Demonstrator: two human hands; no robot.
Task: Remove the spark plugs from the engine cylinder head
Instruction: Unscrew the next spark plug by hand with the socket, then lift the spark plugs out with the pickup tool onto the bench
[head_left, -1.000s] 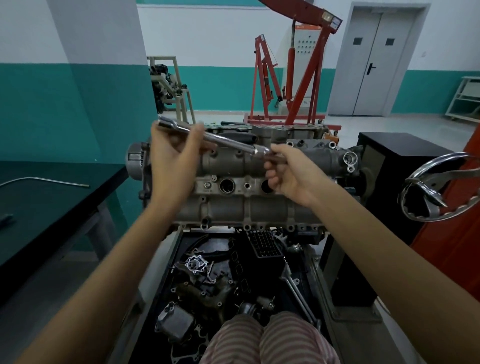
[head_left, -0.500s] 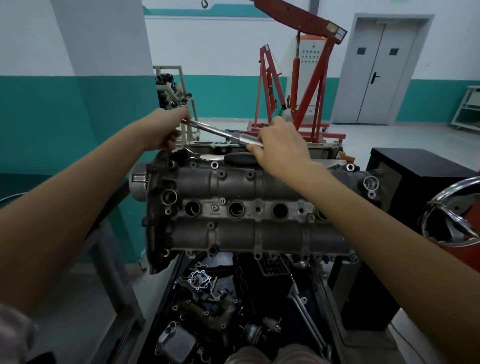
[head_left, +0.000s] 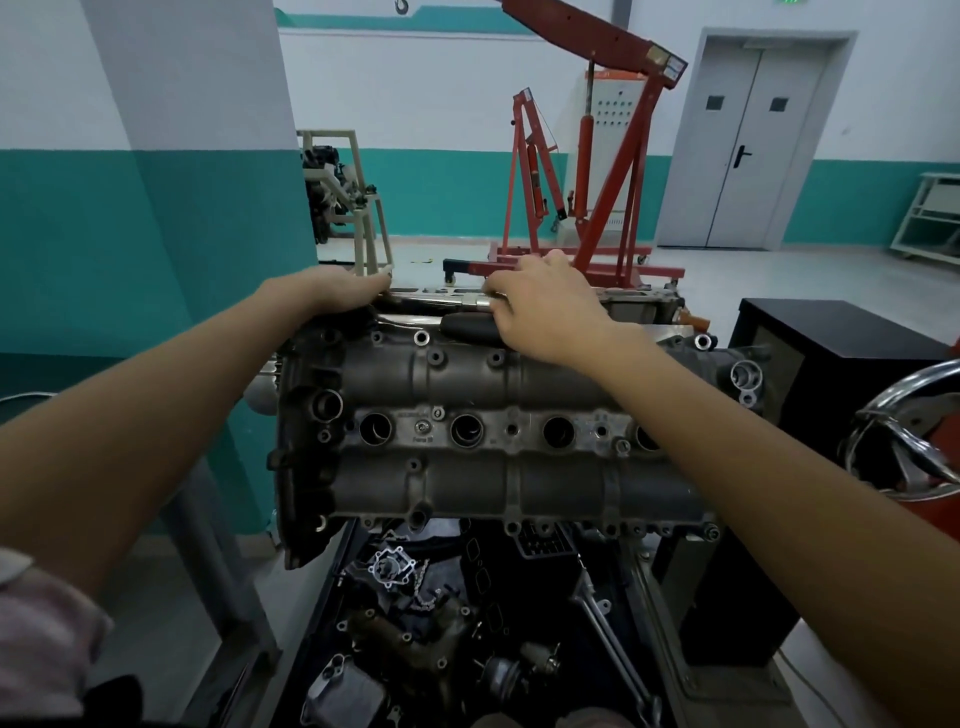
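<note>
While loose parts are lying in the near tray (head_left: 332, 613), the cylinder head (head_left: 467, 374) is sitting just beyond it, its plug wells (head_left: 466, 430) looking dark; whether plugs remain I cannot tell. Farther back, the left hand (head_left: 332, 293) and right hand (head_left: 540, 306) are holding a chrome ratchet (head_left: 447, 300) against the far edge, fingers curled, seemingly setting it aside.

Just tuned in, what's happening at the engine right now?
A person is leaning over the cylinder head with both hands at its far edge. The left hand and right hand are on a long chrome ratchet wrench lying there, beside a black-handled tool. Whether the fingers grip the wrench or only rest on it cannot be told. The spark plug wells along the middle show as open dark holes; no tool is in any of them.
</note>
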